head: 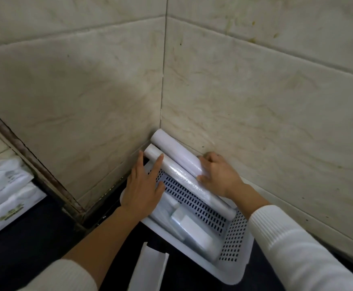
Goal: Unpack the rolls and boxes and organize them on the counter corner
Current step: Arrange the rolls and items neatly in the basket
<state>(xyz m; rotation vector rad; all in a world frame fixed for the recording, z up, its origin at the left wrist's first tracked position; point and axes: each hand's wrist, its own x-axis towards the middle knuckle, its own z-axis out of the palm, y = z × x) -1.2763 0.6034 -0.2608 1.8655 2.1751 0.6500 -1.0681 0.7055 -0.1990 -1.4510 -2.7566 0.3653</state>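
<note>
**Both hands on the rolls at the counter corner**

Nearest to me, at the bottom edge of the view, I see a white folded sheet or opened carton flap (148, 269) lying on the dark counter (34, 238), between my two white sleeves. Just beyond it sits a white perforated basket (232, 244), tipped or laid against the right-hand wall, its slotted panel facing up. In the basket's near left part lie a wrapped white box (194, 229) and, beside it on the left, another wrapped pack that I cannot make out clearly.

My left hand (144, 185) lies flat and open, fingers spread, over the basket's far left rim; its fingertips touch the end of the glossy roll (184, 177), and it grips nothing. My right hand (217, 175) is curled over both rolls from the right, fingers bent down on them; I read it as pressing or lightly holding the rolls, though I cannot tell how firmly.

The glossy roll runs diagonally across the basket's top edge. The matte white roll (175, 152) lies touching it on the far side, its far end tucked into the counter's corner where the two tiled walls (255, 91) meet.

Off at the counter's left edge sit printed white packs (5, 198), well apart from the basket.
</note>
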